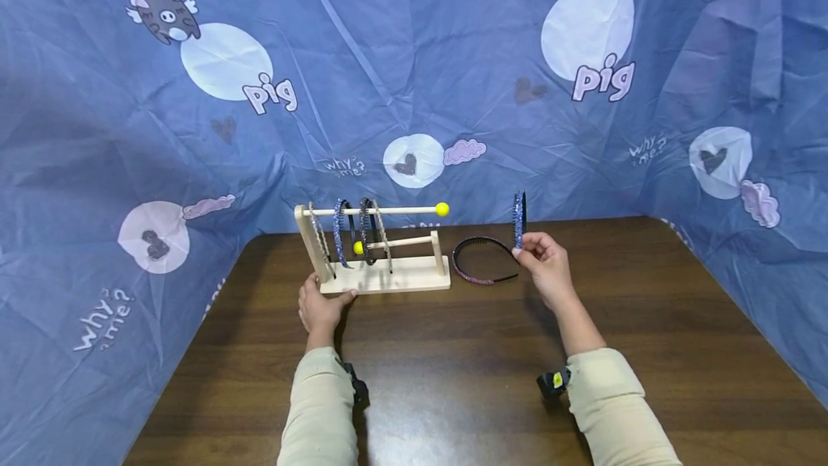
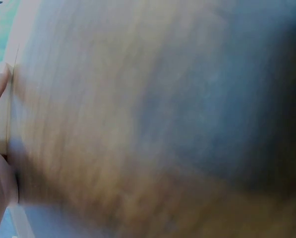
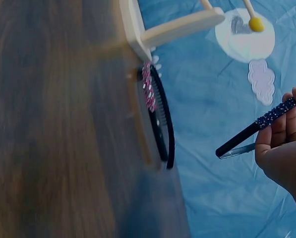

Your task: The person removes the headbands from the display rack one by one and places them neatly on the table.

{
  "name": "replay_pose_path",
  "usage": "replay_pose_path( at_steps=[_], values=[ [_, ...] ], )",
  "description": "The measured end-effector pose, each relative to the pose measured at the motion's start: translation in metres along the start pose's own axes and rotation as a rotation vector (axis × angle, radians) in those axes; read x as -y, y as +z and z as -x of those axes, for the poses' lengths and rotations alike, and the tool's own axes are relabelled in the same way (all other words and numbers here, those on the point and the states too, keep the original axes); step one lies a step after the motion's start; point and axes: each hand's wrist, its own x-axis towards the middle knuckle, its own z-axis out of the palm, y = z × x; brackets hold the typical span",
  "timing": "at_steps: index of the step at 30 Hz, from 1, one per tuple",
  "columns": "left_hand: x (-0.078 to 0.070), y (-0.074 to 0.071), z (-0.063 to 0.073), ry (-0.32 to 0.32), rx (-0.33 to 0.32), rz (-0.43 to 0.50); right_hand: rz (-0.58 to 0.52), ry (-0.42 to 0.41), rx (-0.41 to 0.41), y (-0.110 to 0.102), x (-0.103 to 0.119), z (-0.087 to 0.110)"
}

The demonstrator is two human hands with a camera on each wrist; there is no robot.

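My right hand (image 1: 548,270) pinches a blue glittery headband (image 1: 518,218) upright above the table, to the right of the stand. In the right wrist view, the headband's dark ends (image 3: 239,140) stick out past the fingers. My left hand (image 1: 321,311) grips the left end of a wooden headband stand (image 1: 414,283), its thumb along the front edge of the base. Several headbands hang from the upper rod, among them a blue one (image 1: 338,232) and a black one (image 1: 366,232). A pink glittery headband (image 1: 474,280) lies on the table between the stand and my right hand.
The stand's upper rod ends in a yellow ball (image 1: 443,209) on the right. Its lower rod carries another yellow ball (image 1: 359,247), pointing left. Blue printed cloth (image 1: 414,92) rises behind and beside the brown wooden table (image 1: 453,365).
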Motion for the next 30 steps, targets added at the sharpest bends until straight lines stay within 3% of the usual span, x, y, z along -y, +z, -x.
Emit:
replay_pose_path(
  at_steps=[14,24,30],
  values=[
    [-0.003,0.0,0.001,-0.009,0.0,-0.002,0.248,0.052,0.018,-0.044,-0.011,-0.001],
    [-0.004,-0.001,0.002,-0.009,0.0,-0.001,0.545,0.039,0.048,-0.068,-0.024,-0.002],
    [-0.005,-0.003,0.003,0.006,-0.003,0.002,0.686,0.04,0.119,-0.078,-0.034,-0.007]
  ],
)
